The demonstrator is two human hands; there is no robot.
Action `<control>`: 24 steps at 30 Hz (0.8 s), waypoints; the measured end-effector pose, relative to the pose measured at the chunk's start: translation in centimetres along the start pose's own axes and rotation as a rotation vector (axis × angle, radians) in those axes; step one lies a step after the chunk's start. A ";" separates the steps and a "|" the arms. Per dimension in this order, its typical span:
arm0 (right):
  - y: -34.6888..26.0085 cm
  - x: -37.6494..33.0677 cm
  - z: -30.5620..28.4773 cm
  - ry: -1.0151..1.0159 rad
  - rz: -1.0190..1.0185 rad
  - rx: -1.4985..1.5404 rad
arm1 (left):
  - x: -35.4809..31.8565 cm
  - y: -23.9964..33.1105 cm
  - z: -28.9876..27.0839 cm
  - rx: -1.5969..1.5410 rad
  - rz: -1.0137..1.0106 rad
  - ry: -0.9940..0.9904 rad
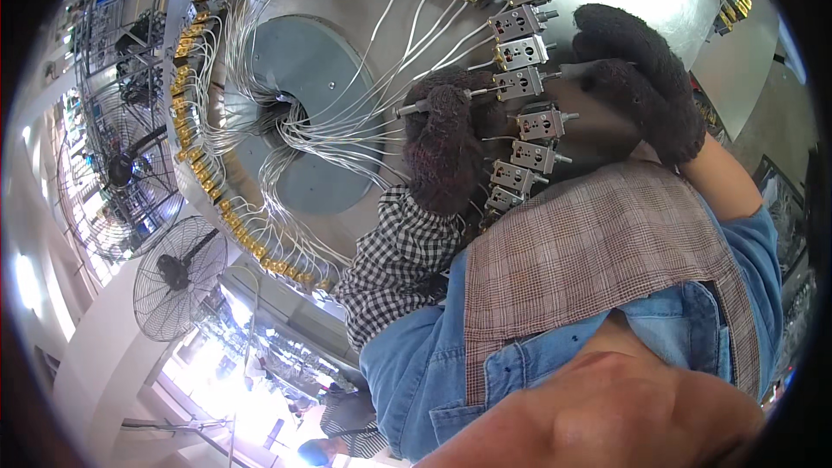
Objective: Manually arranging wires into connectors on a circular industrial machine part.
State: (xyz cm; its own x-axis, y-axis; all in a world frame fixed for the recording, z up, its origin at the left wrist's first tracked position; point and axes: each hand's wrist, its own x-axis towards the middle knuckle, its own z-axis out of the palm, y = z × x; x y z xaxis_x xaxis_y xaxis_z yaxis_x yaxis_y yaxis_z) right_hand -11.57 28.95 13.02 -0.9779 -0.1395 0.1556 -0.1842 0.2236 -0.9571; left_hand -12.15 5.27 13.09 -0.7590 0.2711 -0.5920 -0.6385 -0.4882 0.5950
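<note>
**Ana:** What can't you see well here?

**Ben:** Lots. The picture is bent and round at the edges. The big round grey metal table [347, 0] is cut off at the top. Bright light washes out its top right part. The person's own chin and blue denim shirt [416, 364] fill the bottom and hide whatever lies below the hands.

**Ana:** What are the hands doing?

**Ben:** Both wear dark fuzzy knit gloves. The left hand [442, 143] is curled around a thin metal rod tool [412, 107]. The rod pokes out of the fist to the left. The fingers are closed tight on it. The right hand [637, 78] lies on the table's edge, just beside the small grey metal switch blocks [520, 52]. Its fingers are bent, but the thick glove hides them. I can't tell if they hold anything.

**Ana:** Where are the blocks?

**Ben:** They sit in a row around the table's rim, between the two hands. One block [520, 84] is right by the left fist.

**Ana:** Does the table hold anything else?

**Ben:** Thin white wires [347, 113] run from the blocks into a dark hole in the middle. Small gold clips [204, 178] line the far rim. A round wire fan [178, 277] stands off to the left.
</note>
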 end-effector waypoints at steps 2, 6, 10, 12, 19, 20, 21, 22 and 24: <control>-1.1 0.3 -0.2 -0.023 0.066 0.074 | -0.3 0.2 0.1 0.010 0.000 -0.011; -0.4 -0.2 -0.4 -0.048 0.224 -0.073 | -0.1 -0.1 -0.3 0.014 -0.013 -0.023; -1.0 -0.3 -0.2 -0.011 0.163 0.109 | 0.2 -0.3 -0.5 -0.023 0.052 -0.094; -1.2 -0.3 -0.6 -0.044 0.214 0.013 | 0.3 -0.4 -0.7 -0.009 0.097 -0.109; -1.2 -0.5 -1.0 -0.059 0.231 0.136 | 0.5 -0.5 -0.5 -0.009 0.080 -0.151; -0.8 -0.6 -1.2 -0.060 0.230 0.133 | 0.4 -0.7 -0.7 -0.020 0.089 -0.175; 0.0 -0.8 -1.3 -0.069 0.085 -0.076 | 0.4 -0.7 -0.8 -0.029 0.097 -0.199; 0.3 -0.8 -1.3 -0.077 -0.062 -0.284 | 0.5 -0.8 -0.9 -0.028 0.097 -0.200; -0.9 -0.5 -0.8 -0.032 0.042 -0.138 | 0.6 -0.7 -1.1 0.035 0.044 -0.078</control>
State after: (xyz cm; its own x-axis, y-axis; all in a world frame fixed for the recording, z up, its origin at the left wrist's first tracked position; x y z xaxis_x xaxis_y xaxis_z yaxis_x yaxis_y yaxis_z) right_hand -10.95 29.55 13.99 -0.9819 -0.1570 0.1063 -0.1570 0.3598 -0.9197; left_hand -12.04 4.89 11.74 -0.7929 0.3148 -0.5218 -0.6077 -0.4716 0.6389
